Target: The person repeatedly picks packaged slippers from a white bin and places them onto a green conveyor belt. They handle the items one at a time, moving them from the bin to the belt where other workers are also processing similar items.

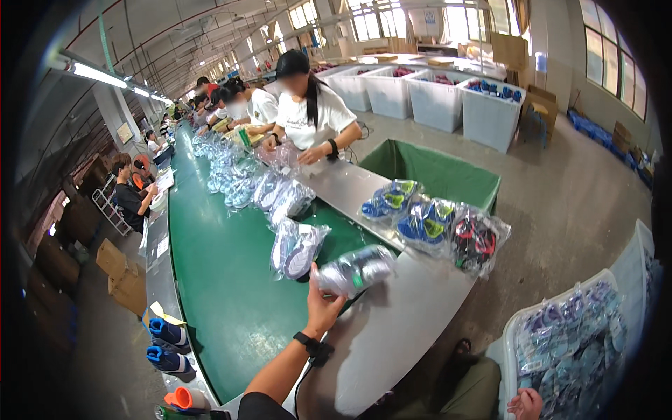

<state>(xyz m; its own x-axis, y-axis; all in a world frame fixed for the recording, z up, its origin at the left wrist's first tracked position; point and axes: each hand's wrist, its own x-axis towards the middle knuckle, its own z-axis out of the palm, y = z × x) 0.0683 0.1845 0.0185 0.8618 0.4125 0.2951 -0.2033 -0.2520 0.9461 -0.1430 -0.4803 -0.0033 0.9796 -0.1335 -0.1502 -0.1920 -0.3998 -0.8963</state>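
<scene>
Bagged shoes (428,225) line the worktop's (406,308) far edge; left hand (324,305) holds a wrapped pair (360,270) by its left end; right hand (526,404): grip unclear.

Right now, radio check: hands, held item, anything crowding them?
Left hand gripping blurred bagged shoes. Right hand low at the pale bin, grip unclear. Crowding the left: another bagged pair on the green belt.

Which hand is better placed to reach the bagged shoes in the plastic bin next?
Probably the right hand: it appears close to the plastic bin, while the left hand holds a bagged shoe pair farther away.
</scene>
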